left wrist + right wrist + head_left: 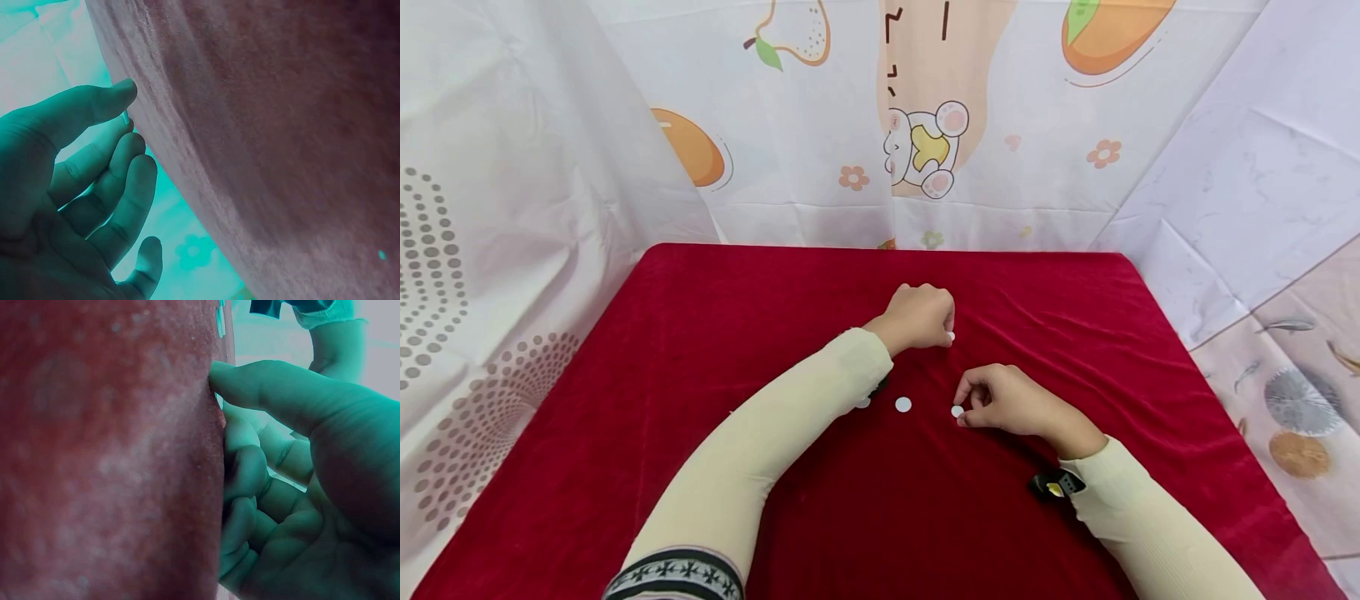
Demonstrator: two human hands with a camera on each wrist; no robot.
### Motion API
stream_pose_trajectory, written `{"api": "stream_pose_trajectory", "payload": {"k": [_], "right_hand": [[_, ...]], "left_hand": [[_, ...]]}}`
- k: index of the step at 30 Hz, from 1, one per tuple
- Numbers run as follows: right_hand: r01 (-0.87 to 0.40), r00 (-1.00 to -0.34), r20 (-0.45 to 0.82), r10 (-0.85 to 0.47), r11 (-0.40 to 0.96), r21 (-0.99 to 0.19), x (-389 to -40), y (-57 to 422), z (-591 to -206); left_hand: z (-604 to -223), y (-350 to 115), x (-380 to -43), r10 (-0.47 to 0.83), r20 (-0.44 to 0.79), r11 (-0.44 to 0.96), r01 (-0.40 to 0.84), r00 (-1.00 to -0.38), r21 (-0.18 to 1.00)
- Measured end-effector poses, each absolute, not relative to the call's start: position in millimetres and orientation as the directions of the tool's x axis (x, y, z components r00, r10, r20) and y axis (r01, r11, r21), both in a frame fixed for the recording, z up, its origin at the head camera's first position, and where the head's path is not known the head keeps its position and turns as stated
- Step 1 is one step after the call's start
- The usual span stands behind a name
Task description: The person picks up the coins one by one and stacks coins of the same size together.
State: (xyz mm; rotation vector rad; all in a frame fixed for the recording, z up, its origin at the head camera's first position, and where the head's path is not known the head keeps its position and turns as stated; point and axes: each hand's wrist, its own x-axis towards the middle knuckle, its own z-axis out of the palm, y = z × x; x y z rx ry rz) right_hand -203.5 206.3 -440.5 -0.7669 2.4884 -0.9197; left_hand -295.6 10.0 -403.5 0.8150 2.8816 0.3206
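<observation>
My left hand (922, 317) is held over the red cloth beyond the other hand, pinching a small white round disc (951, 336) between thumb and forefinger. That disc shows edge-on as a thin pale sliver (126, 117) in the left wrist view. Down at the cloth, my right hand (1011, 400) grips another white disc (957, 411) at its thumb and forefinger tips, the other fingers curled in. Left of it a white disc (903, 404) lies flat. One more disc (863, 403) is mostly hidden by the left sleeve.
Red velvety cloth (880, 517) covers the table, with wrinkles on the right side. White printed curtains (805, 150) hang behind and at the sides. A dark wrist camera (1057, 485) sits at the right cuff; the left arm crosses the table's middle.
</observation>
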Motion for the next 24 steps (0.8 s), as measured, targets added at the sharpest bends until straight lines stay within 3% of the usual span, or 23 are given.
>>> {"api": "stream_pose_trajectory", "payload": {"k": [24], "right_hand": [[-0.353,-0.782,-0.155,-0.604,0.633,-0.689,-203,207,-440]], "left_hand": [[-391,-11,-270,0.536,-0.048,0.820,0.507,-0.843,0.265]]}}
